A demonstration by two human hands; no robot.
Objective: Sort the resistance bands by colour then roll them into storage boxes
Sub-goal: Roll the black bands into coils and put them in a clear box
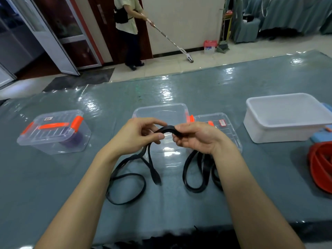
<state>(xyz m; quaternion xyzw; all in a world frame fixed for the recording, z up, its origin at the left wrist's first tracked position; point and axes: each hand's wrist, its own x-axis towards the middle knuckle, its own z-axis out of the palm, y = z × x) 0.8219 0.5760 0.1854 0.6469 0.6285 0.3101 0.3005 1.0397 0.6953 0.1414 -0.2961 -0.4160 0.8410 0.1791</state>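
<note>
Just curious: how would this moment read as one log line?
black band: arched, tails on table | left hand: pinches it | right hand: pinches it | clear box: open, behind hands

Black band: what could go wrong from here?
1. The left hand and right hand pinch the black band at a short bend; it may spring loose if either grip slips.
2. Its slack loops lie crossed on the table, so rolling could twist or knot them.
3. The open clear box sits behind the hands; a loose roll might unwind before reaching it.
</note>
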